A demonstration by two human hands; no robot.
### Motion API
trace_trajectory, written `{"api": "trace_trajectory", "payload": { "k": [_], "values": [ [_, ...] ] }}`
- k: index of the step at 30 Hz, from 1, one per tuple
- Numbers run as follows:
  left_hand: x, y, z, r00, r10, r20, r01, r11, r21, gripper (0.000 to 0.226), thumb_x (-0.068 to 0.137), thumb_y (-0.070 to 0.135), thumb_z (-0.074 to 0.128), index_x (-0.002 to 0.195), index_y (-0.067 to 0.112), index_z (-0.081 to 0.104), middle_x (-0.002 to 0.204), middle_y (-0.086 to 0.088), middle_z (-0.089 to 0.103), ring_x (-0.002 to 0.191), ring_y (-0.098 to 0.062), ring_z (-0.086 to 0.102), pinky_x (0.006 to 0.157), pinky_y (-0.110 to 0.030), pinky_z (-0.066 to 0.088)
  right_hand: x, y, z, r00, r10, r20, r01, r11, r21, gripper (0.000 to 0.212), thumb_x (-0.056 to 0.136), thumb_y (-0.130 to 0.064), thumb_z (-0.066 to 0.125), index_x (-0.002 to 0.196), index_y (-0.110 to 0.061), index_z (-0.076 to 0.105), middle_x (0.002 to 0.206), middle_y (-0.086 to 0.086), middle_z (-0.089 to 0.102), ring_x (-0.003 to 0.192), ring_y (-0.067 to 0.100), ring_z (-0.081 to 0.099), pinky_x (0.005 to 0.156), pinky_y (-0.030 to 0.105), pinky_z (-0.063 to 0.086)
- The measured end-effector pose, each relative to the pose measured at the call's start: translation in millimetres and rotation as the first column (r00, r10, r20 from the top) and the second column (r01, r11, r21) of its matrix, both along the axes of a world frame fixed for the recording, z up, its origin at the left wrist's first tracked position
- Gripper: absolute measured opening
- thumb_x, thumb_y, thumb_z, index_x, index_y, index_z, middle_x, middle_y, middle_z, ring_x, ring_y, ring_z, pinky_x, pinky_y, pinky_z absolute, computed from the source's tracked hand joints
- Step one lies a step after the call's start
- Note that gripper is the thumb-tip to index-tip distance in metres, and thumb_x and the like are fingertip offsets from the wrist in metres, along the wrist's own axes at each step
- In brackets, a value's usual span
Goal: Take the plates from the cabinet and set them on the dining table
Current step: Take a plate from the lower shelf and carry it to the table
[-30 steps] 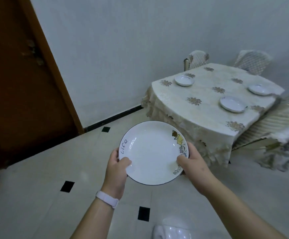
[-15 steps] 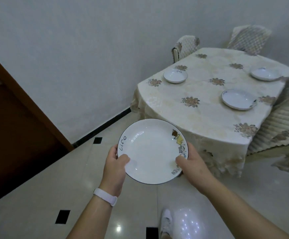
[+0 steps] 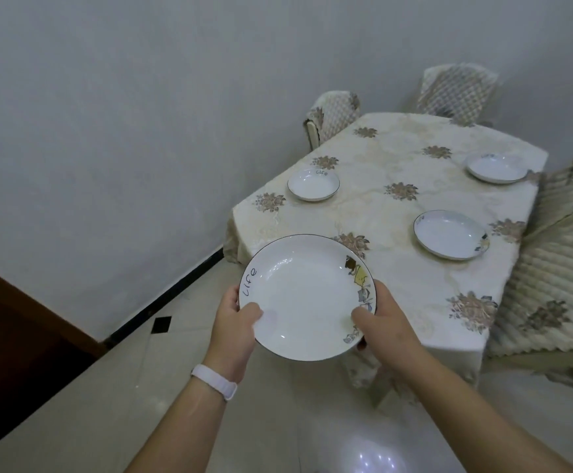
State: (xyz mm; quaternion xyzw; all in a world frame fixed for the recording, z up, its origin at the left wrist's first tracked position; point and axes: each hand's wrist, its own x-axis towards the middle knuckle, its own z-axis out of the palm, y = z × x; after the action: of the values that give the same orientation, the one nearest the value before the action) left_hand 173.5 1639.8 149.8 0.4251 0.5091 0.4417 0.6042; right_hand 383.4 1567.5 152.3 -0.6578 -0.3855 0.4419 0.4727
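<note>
Closer now, dining table [image 3: 397,213]; each hand [image 3: 234,322] grips the plate [image 3: 307,297].

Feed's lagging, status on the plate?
Both hands, left hand and right hand, hold plate. Short of table. Three plates already down. Path clear.

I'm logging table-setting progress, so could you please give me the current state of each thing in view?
White cartoon-print plate marked "Life": held level, not yet set down.
Left hand: gripping its left rim.
Right hand: gripping its right rim.
Three white plates: set on the table, empty.
Floral-clothed dining table: near-left place unset.
</note>
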Motion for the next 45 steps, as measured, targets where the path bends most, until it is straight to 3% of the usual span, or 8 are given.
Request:
{"api": "trace_trajectory", "payload": {
  "k": [5,16,19,25,30,33,39,45],
  "values": [
    [25,42,-2,0.996,-0.089,-0.016,0.089,0.996,0.025,0.042,0.078,0.000,0.052,0.116,0.014,0.060,0.102,-0.006,0.071,0.084,-0.021,0.066,0.063,-0.032,0.052,19,25,-8,0.998,-0.066,0.001,0.066,0.998,-0.024,0.042,0.083,-0.011,0.049,0.098,-0.050,0.050,0.090,-0.015,0.068,0.074,0.007,0.066,0.046,0.021,0.049],
    [68,164,-46,0.958,-0.286,-0.026,0.286,0.958,-0.018,0.045,0.087,-0.009,0.047,0.109,0.027,0.063,0.090,0.006,0.076,0.072,-0.016,0.071,0.049,-0.030,0.053,42,105,-33,0.965,-0.261,0.015,0.261,0.961,-0.090,0.042,0.085,-0.005,0.047,0.116,-0.035,0.048,0.096,-0.004,0.065,0.072,0.015,0.060,0.047,0.017,0.047],
    [79,212,-53,0.937,-0.349,-0.012,0.349,0.937,0.012,0.048,0.085,-0.010,0.049,0.106,0.028,0.068,0.093,0.003,0.076,0.078,-0.015,0.071,0.058,-0.027,0.055,42,137,-39,0.947,-0.320,0.037,0.322,0.940,-0.108,0.043,0.085,-0.005,0.047,0.119,-0.031,0.047,0.097,-0.002,0.064,0.072,0.016,0.058,0.050,0.019,0.048],
    [98,299,-54,0.873,-0.485,-0.056,0.488,0.871,0.056,0.049,0.074,0.007,0.051,0.103,0.041,0.069,0.101,0.007,0.075,0.087,-0.009,0.070,0.065,-0.020,0.053,45,207,-39,0.900,-0.432,0.063,0.437,0.888,-0.143,0.042,0.086,-0.003,0.048,0.118,-0.030,0.047,0.097,0.000,0.063,0.074,0.017,0.059,0.050,0.018,0.047],
    [107,348,-67,0.800,-0.577,-0.163,0.595,0.799,0.087,0.052,0.083,0.000,0.049,0.097,0.048,0.066,0.090,0.015,0.073,0.076,0.000,0.065,0.061,-0.012,0.049,44,245,-52,0.854,-0.515,0.081,0.519,0.828,-0.210,0.042,0.085,-0.006,0.049,0.117,-0.033,0.046,0.097,-0.001,0.063,0.074,0.017,0.059,0.049,0.018,0.047],
    [114,363,-80,0.755,-0.625,-0.198,0.645,0.762,0.054,0.052,0.085,-0.002,0.049,0.094,0.047,0.066,0.087,0.006,0.071,0.070,-0.004,0.060,0.060,-0.014,0.049,42,254,-66,0.819,-0.566,0.096,0.570,0.779,-0.262,0.044,0.083,-0.008,0.050,0.118,-0.033,0.044,0.099,-0.002,0.062,0.077,0.019,0.060,0.047,0.018,0.047],
    [132,372,-107,0.675,-0.709,-0.203,0.718,0.695,-0.041,0.051,0.085,-0.003,0.048,0.102,0.042,0.066,0.095,0.013,0.073,0.082,-0.003,0.066,0.064,-0.013,0.050,52,255,-93,0.787,-0.604,0.125,0.606,0.718,-0.342,0.045,0.079,-0.009,0.050,0.115,-0.035,0.044,0.096,-0.002,0.063,0.077,0.019,0.061,0.050,0.020,0.047],
    [151,377,-139,0.542,-0.754,-0.371,0.774,0.620,-0.129,0.045,0.084,0.009,0.053,0.101,0.050,0.059,0.090,0.014,0.071,0.074,-0.007,0.065,0.064,-0.022,0.054,74,254,-128,0.788,-0.586,0.188,0.605,0.682,-0.411,0.049,0.080,-0.010,0.050,0.122,-0.033,0.040,0.097,-0.011,0.061,0.084,0.010,0.059,0.062,0.028,0.048]
  ]
}}
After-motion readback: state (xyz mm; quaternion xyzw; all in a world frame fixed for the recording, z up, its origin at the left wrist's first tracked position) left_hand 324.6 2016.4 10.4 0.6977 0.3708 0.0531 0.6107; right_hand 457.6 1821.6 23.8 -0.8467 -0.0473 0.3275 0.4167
